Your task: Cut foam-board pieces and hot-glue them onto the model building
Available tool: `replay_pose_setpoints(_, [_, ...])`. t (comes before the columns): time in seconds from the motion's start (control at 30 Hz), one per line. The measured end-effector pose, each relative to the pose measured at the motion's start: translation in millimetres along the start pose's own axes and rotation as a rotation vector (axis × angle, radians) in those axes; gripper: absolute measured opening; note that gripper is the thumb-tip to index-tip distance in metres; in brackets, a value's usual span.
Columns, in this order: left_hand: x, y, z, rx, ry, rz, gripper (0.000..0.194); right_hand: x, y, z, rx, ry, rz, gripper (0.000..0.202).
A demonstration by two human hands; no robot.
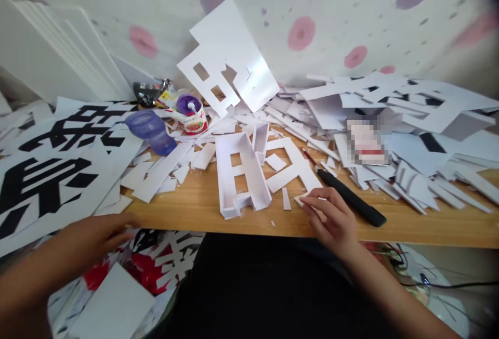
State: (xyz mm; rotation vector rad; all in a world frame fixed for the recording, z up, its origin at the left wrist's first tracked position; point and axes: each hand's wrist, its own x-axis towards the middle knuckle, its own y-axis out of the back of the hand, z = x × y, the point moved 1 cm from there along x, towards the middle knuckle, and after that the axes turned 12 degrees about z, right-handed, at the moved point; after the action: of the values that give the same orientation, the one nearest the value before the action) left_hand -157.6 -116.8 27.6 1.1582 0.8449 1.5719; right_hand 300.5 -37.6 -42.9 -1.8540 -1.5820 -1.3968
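Observation:
My right hand (330, 218) is over the front of the table, thumb and fingers pinched on a small white foam board piece (299, 200). Just left of it lie a narrow white strip (286, 198) and a flat cut-out frame (300, 165). A hollow white foam board character (244, 165) with raised side walls rests at the middle. Beside my right hand is a black-handled tool (349, 196) with a thin reddish shaft. My left hand (111, 232) hovers at the table's front edge, fingers stretched out, holding nothing visible.
Printed sheets with black characters (58, 172) cover the left side. A purple cup (152, 131) and a paper food tub (193, 118) stand behind. White scraps (424, 172) pile up at right. A cut board (234, 53) leans at the back. Below, a bin area holds offcuts (113, 302).

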Motion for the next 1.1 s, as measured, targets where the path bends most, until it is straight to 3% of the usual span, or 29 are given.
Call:
replay_pose_setpoints(0.07, [-6.6, -2.2, -22.1, 0.166, -0.037, -0.068, 0.021, -2.5, -1.8, 1.8, -0.017, 0.029, -0.061, 0.037])
replay_pose_setpoints(0.13, [-7.4, -7.3, -21.1, 0.14, -0.077, -0.056, 0.022, -1.2, -5.5, -0.1, -0.012, 0.045, -0.095, 0.036])
replay_pose_setpoints(0.17, [-5.8, -11.7, -12.8, 0.117, -0.081, -0.084, 0.019, 0.6, -7.8, -2.2, -0.002, 0.046, -0.107, 0.036])
replay_pose_setpoints(0.23, [1.0, -22.1, 13.7, 0.111, -0.063, 0.02, 0.016, 5.3, -12.8, -8.3, 0.022, 0.052, -0.135, 0.036])
replay_pose_setpoints(0.4, [15.9, -57.2, 77.9, -0.154, -0.21, 0.116, 0.016, 18.1, -24.3, -23.5, -0.004, 0.084, -0.256, 0.041])
replay_pose_setpoints(0.47, [16.0, -71.1, 90.4, -0.269, -0.228, 0.064, 0.025, 23.1, -28.9, -26.5, -0.078, 0.119, -0.272, 0.04])
replay_pose_setpoints(0.57, [13.7, -88.8, 102.2, -0.385, -0.175, -0.104, 0.051, 29.8, -37.0, -28.2, -0.187, 0.158, -0.304, 0.034])
replay_pose_setpoints(0.7, [16.4, -100.6, 116.5, -0.417, -0.143, -0.256, 0.065, 35.3, -48.2, -30.1, -0.264, 0.164, -0.448, 0.029])
replay_pose_setpoints(0.8, [23.4, -103.0, 125.5, -0.338, -0.209, -0.257, 0.057, 36.5, -54.5, -32.5, -0.306, 0.139, -0.517, 0.022])
replay_pose_setpoints(0.97, [31.9, -107.2, 134.2, -0.255, -0.315, -0.207, 0.018, 36.5, -60.8, -34.7, -0.356, 0.132, -0.57, 0.004])
replay_pose_setpoints(1.1, [32.7, -110.0, 136.9, -0.224, -0.344, -0.153, 0.01, 37.1, -62.7, -33.7, -0.374, 0.122, -0.576, 0.006])
